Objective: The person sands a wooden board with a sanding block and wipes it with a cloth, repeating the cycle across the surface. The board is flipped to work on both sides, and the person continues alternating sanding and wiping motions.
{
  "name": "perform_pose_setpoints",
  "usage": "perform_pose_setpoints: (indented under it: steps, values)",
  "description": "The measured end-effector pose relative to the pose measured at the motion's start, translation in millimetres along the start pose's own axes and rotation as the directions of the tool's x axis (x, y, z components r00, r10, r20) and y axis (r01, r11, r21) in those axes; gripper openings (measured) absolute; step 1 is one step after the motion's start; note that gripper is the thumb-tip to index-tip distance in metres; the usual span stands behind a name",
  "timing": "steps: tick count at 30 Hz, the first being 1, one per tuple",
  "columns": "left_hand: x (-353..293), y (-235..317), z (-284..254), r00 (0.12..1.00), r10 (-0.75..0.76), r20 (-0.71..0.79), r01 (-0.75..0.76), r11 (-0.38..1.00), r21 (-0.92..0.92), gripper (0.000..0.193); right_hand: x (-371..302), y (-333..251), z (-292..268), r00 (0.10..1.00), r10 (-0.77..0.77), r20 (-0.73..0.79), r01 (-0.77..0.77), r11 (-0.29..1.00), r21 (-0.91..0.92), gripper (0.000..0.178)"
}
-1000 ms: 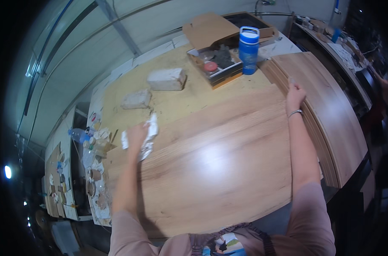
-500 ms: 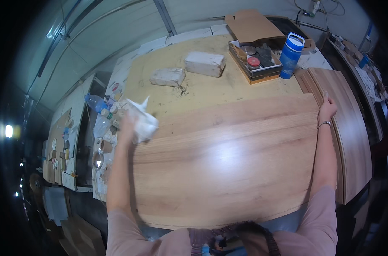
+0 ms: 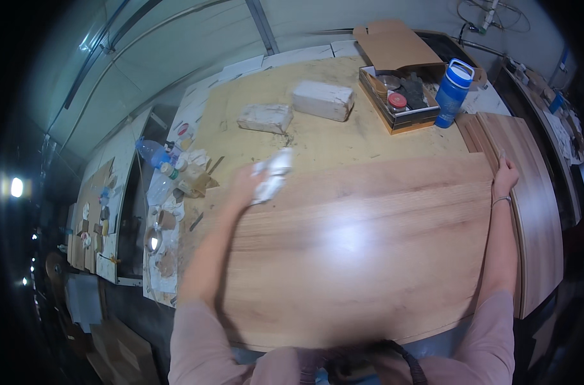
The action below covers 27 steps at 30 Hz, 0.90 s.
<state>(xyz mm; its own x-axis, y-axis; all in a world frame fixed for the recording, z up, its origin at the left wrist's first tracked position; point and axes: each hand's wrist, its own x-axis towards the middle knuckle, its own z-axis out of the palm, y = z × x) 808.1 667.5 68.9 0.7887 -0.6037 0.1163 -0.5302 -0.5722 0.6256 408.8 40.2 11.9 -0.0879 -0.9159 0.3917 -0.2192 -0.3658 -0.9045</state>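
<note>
In my left hand, slightly blurred, is a crumpled white cloth, held over the far left part of a wood-grain board. The board is broad and light brown, with a bright light reflected in its middle. At its far right corner is my right hand, wearing a bracelet at the wrist. Its fingers are curled closed, between the board's edge and a stack of wood-grain panels; what they grip, if anything, is hidden.
Two white wrapped blocks lie on the yellowish tabletop beyond the board. An open box with a red-lidded jar and a blue bottle stand at the far right. Plastic bottles and scraps crowd the left edge.
My left hand has moved the cloth rightward across the far left part of the board. My right hand stays by the far right corner; the whole view has shifted slightly.
</note>
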Motion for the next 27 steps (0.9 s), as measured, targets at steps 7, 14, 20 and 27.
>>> perform_pose_setpoints:
  steps: [7,14,20,27]
  values:
    - [-29,-112,-138,0.96,-0.135,-0.246,0.261,0.757,0.599,0.046,-11,-11,10,0.999,-0.005,0.044,0.008,0.998,-0.065,0.033]
    - [-39,-84,-95,0.965,0.021,-0.262,0.121,0.851,0.512,0.037,-14,-6,6,0.981,0.186,0.052,-0.187,0.982,0.026,0.028]
    - [5,56,36,0.923,0.339,-0.181,-0.225,0.859,0.46,0.028,-21,-23,20,0.974,0.227,-0.013,-0.227,0.974,-0.015,0.029]
    - [85,302,250,0.883,0.466,0.053,-0.452,0.817,0.358,0.033,-55,-77,25,0.973,0.231,-0.021,-0.231,0.973,0.021,0.032]
